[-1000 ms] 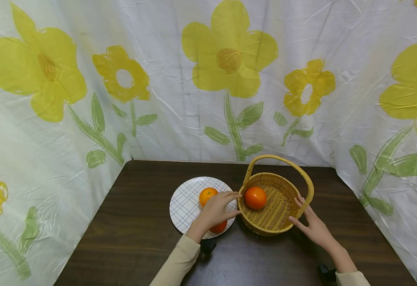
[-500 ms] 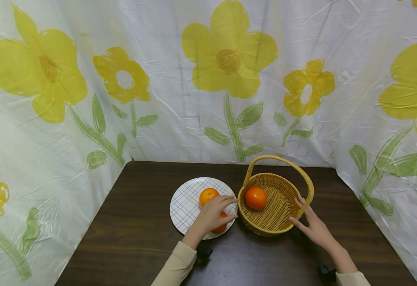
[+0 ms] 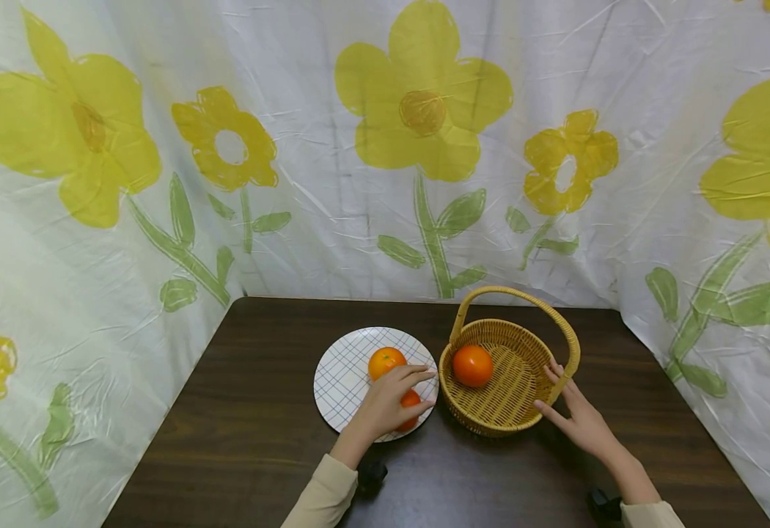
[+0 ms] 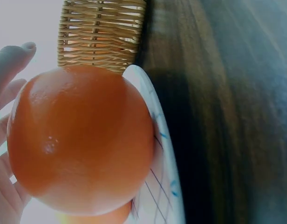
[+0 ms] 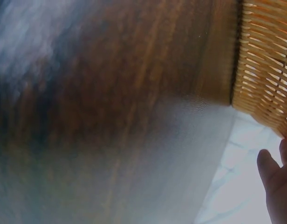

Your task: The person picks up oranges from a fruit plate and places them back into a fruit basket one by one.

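Note:
My left hand [image 3: 388,400] is over the checked plate [image 3: 339,381], its fingers spread beside a smooth red-orange tomato [image 3: 410,402]. Seen from the left wrist, that tomato [image 4: 83,140] sits by the plate's rim, with thumb and fingers along its left side. An orange [image 3: 386,363] with a green stem spot lies behind the hand on the plate. Just right of the plate stands a wicker basket [image 3: 507,374] holding another red-orange tomato [image 3: 473,366]. My right hand [image 3: 581,419] touches the basket's right rim at the handle's foot, fingers nearly straight.
The basket's tall arched handle [image 3: 517,291] rises above its bowl. Everything stands on a dark wooden table [image 3: 246,411]. A white curtain [image 3: 319,242] with yellow flowers hangs behind the table and along its sides.
My left hand has drawn back from the basket's left rim, left and slightly toward me, over the tomato on the plate. The right hand and basket have stayed put.

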Demonstrator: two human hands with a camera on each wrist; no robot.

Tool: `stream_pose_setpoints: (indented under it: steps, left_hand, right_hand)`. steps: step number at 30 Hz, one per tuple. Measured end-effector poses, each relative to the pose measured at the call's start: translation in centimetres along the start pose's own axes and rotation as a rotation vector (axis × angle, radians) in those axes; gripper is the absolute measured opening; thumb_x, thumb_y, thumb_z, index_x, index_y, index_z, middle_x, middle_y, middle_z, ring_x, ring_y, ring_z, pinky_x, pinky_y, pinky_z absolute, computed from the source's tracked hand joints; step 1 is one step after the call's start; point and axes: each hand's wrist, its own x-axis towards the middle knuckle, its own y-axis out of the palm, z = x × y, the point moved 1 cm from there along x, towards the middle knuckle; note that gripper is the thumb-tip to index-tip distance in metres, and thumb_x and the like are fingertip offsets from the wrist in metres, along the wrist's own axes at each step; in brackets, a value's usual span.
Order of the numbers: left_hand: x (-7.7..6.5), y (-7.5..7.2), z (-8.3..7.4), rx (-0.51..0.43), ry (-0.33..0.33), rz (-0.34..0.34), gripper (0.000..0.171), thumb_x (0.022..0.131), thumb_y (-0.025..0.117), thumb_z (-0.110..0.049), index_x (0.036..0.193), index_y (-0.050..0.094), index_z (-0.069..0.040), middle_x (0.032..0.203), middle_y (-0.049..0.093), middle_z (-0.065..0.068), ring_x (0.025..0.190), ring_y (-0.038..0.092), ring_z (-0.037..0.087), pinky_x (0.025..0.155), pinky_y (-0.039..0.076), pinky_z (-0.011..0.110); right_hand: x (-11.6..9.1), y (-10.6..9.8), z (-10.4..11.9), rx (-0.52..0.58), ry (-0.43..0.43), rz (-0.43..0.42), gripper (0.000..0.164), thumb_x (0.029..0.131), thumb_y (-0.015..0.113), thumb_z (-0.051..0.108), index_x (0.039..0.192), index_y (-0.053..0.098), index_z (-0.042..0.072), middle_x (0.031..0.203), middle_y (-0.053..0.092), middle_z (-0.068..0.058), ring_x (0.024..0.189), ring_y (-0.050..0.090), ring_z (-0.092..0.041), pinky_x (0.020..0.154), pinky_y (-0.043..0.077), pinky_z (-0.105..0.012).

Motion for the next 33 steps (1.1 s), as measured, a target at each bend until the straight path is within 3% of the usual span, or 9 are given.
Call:
stream_pose_setpoints:
  steps: [10, 33]
  left_hand:
    - [-1.1, -0.1, 0.1, 0.029, 0.015, -0.035, 0.043, 0.078, 0.074, -0.033, 0.118, 0.064, -0.019, 0.120, 0.061, -0.001, 0.111, 0.055, 0.014, 0.089, 0.048, 0.033]
    - [-3.3, -0.4, 0.3, 0.045, -0.040, -0.001, 0.045, 0.077, 0.073, -0.040, 0.117, 0.063, -0.021, 0.121, 0.060, -0.003, 0.112, 0.054, 0.014, 0.088, 0.049, 0.036]
  right_hand:
    - [0.0, 0.0, 0.0, 0.001, -0.023, -0.019, 0.074, 0.091, 0.057, 0.034, 0.149, 0.017, 0.011, 0.156, 0.003, -0.010, 0.132, 0.022, -0.050, 0.086, 0.030, -0.071]
    - [-0.1, 0.1, -0.1, 0.004, -0.018, -0.016, 0.073, 0.092, 0.057, 0.034, 0.149, 0.018, 0.011, 0.156, 0.002, -0.009, 0.132, 0.021, -0.050, 0.087, 0.030, -0.071]
